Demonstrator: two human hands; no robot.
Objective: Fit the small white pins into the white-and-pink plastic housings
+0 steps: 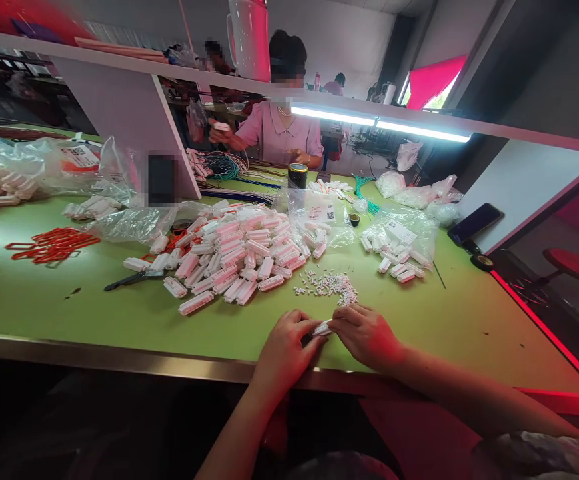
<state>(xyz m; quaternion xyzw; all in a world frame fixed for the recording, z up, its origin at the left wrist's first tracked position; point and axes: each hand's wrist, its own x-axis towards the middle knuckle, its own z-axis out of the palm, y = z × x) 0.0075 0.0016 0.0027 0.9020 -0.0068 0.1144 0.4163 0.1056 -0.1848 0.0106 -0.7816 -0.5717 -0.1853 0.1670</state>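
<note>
Both my hands meet near the front edge of the green table (69,300). My left hand (285,348) and my right hand (366,335) together pinch one small white plastic connector (322,328) between their fingertips. Just beyond the hands lies a scatter of tiny white pieces (328,285). Further back sits a large heap of white connectors (234,253).
Black scissors (132,280) and red loops (53,244) lie at the left. Clear bags of connectors (399,247) stand right and back left. A phone (475,223) and a tape roll (482,261) sit at the right edge. A person in pink (284,133) works opposite, behind a black jar (297,176).
</note>
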